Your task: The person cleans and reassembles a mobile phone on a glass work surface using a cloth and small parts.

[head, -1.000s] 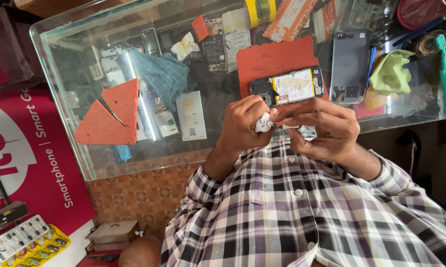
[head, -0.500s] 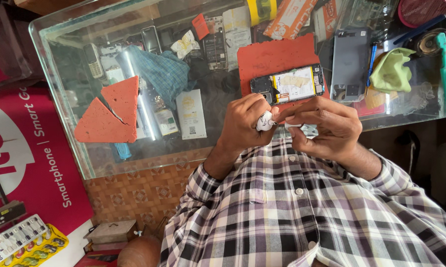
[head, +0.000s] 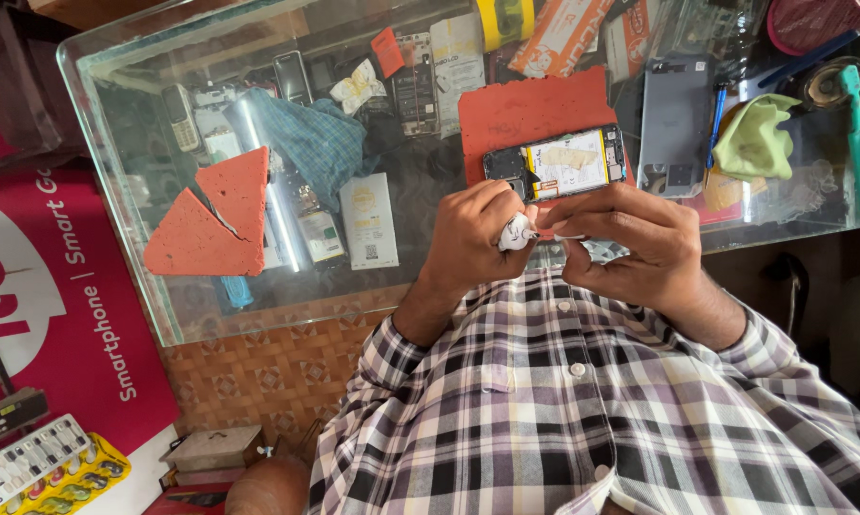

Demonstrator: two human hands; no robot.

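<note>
Both hands (head: 563, 238) pinch white wad (head: 517, 232) at glass-counter edge (head: 287, 310).

Packages, labels and one sign around the glass counter

At 9 o'clock hangs a red sign (head: 58, 315) with white letters. In the counter centre lies a white upright box (head: 369, 220) with a small yellow mark; beside it, toward 9 o'clock, a smaller green-and-white packet (head: 320, 236). At 12 o'clock lie a white printed sheet (head: 457, 59), a yellow pack (head: 506, 19) and an orange-and-white pack (head: 561, 35). The opened phone (head: 559, 164) at 1 o'clock carries a white-yellow label.
</note>
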